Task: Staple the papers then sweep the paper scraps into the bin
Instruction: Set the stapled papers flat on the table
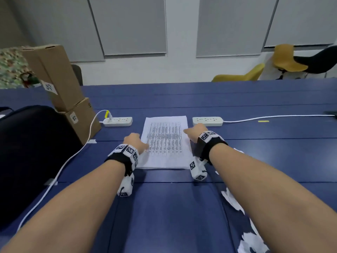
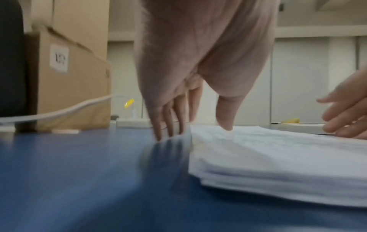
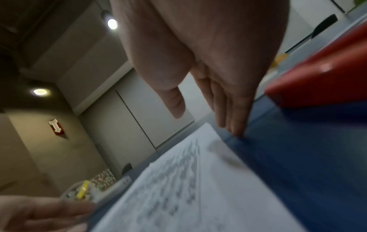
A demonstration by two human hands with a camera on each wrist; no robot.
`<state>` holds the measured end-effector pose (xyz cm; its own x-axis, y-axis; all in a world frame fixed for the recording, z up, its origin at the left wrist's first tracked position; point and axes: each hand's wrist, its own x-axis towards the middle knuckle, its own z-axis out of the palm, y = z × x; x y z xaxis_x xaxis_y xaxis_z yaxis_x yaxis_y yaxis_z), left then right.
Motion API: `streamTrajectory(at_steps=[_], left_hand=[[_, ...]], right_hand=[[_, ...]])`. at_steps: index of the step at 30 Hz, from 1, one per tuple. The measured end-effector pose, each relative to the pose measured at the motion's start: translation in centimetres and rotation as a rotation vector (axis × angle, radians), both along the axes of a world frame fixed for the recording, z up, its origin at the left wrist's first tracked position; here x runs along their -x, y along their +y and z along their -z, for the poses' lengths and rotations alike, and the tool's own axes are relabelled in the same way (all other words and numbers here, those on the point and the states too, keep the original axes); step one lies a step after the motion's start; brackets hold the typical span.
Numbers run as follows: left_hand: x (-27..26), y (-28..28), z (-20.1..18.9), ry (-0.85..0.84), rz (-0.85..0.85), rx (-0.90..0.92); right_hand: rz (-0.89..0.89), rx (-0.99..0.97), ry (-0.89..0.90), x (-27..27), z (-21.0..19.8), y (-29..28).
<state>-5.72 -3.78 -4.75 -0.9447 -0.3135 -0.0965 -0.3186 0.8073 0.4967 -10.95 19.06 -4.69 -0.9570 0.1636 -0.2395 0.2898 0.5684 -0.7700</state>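
a stack of printed papers (image 1: 165, 143) lies flat mid-tabletop (image 1: 255, 143). the left hand (image 1: 135, 141) and right hand (image 1: 195, 133) flank its side edges, fingers straight, holding nothing, thumbs above the top sheet. torn paper scraps (image 1: 235, 203) lie near right. to square the stack well, i'd press both edges inward evenly, then tap it flush before stapling.

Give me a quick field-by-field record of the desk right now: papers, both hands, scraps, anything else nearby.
papers: printed stack flat on blue table
left hand: fingers straight at stack's left edge
right hand: fingers straight at stack's right edge
scraps: white paper scraps near right forearm
nearby: two power strips, cardboard boxes
stapler, bin: not identifiable
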Motion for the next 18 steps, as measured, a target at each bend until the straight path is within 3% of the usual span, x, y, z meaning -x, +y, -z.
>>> streamTrajectory(at_steps=[3, 6, 9, 11, 14, 18], left_hand=[[-2.6, 1.7, -1.9, 0.069, 0.099, 0.01], [-7.3, 5.9, -3.6, 0.072, 0.387, -0.015], [-12.7, 11.5, -3.4, -0.032, 0.658, 0.096], [-15.8, 15.1, -2.5, -0.137, 0.75, 0.222], [-18.5, 18.2, -1.3, -0.264, 0.816, 0.356], [-19.6, 19.5, -0.4, -0.279, 0.839, 0.456]], right_hand=[[-0.035, 0.075, 0.11, -3.5, -2.9, 1.4], [-0.071, 0.193, 0.244, -9.6, -6.5, 4.4], [-0.045, 0.249, 0.37, -18.3, -8.6, 8.9], [0.035, 0.283, 0.414, -24.7, -8.2, 11.8], [-0.035, 0.286, 0.243, -33.3, -4.9, 14.9], [-0.271, 0.252, -0.192, -41.3, 3.8, 17.0]])
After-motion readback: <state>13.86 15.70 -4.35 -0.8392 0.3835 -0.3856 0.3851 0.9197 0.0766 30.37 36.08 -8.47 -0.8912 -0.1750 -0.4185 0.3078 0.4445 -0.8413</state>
